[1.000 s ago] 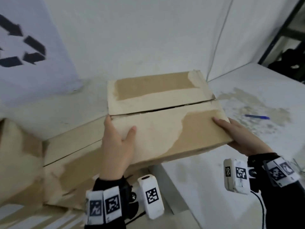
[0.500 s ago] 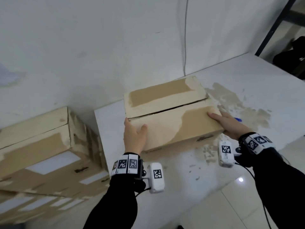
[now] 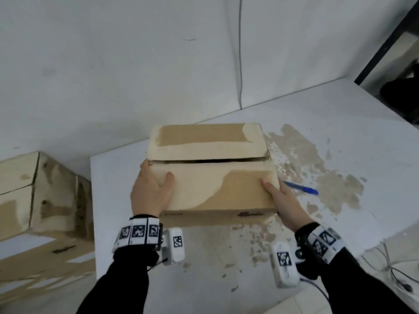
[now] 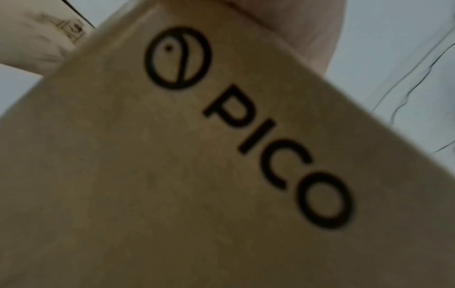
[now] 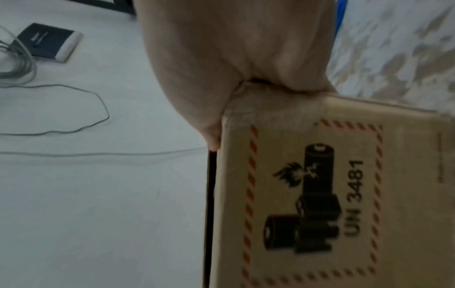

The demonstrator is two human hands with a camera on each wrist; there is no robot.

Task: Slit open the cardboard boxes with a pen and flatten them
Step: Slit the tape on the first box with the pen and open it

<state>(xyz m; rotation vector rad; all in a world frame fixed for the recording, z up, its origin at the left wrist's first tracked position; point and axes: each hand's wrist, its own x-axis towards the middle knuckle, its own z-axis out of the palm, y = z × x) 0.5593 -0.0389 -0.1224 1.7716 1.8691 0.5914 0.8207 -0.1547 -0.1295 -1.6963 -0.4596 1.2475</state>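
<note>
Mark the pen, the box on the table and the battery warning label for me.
pen [image 3: 302, 189], head view, middle of the blue barrel.
box on the table [image 3: 210, 177], head view, near top flap.
battery warning label [image 5: 317, 200], right wrist view, black battery symbol inside the dashed border.

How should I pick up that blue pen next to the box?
Probably pinch the blue pen around the middle of its barrel, coming from above with the right hand, which is nearest. It lies flat on the table, its near end close against the box, so its far half is freest.
</note>
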